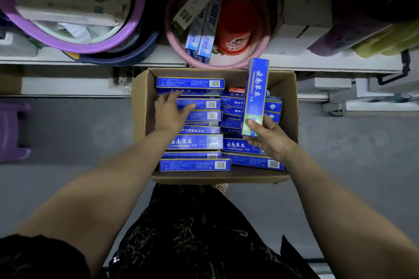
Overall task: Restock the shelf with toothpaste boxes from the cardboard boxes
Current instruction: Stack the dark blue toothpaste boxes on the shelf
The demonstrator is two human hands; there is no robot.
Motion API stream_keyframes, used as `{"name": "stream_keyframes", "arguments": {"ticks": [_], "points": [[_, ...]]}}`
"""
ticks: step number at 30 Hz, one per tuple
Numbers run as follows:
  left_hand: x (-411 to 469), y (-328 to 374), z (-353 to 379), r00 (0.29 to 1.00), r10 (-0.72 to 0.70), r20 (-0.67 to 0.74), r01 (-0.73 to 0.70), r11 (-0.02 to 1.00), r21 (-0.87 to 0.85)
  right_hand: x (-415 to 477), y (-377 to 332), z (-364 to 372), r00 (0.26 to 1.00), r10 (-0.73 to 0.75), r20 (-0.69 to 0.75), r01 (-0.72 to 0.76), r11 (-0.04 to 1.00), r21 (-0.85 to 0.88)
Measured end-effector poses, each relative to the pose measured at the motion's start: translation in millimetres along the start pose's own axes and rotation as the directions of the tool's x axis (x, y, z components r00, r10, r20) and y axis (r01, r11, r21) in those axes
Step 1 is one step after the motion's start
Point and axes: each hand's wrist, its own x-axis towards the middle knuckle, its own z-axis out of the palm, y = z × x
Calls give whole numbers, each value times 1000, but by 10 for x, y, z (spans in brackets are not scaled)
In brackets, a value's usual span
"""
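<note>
An open cardboard box [140, 102] stands on the floor below the shelf, filled with several blue toothpaste boxes [195, 142] lying flat. My right hand [269, 138] grips the lower end of one blue toothpaste box [256, 95], held upright over the right side of the carton. My left hand [169, 112] reaches into the carton's left side, fingers spread on the upper blue boxes; it grips nothing that I can see. A red toothpaste box [237, 90] peeks out near the carton's far side.
On the white shelf [317, 63] above sit a pink basin [176, 52] with toothpaste boxes and a red cup, purple basins [118, 36] at left, and a cardboard carton [301, 13] at right. A purple stool [13, 131] stands on the grey floor at left.
</note>
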Motion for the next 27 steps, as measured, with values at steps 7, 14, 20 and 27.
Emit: {"name": "stream_keyframes", "arguments": {"ticks": [7,14,20,27], "points": [[307,207,-36,978,209,15,-205,943,263,100,62,-70,999,32,-27,-30,997,75],[390,206,20,973,216,84,-232,891,389,183,129,-57,994,63,-85,-46,982,184],[454,180,18,960,267,79,-267,797,542,218,150,-53,993,65,-95,-45,979,199],[523,216,-10,958,277,80,-263,728,633,229,142,18,993,72,-94,-48,969,241]]}}
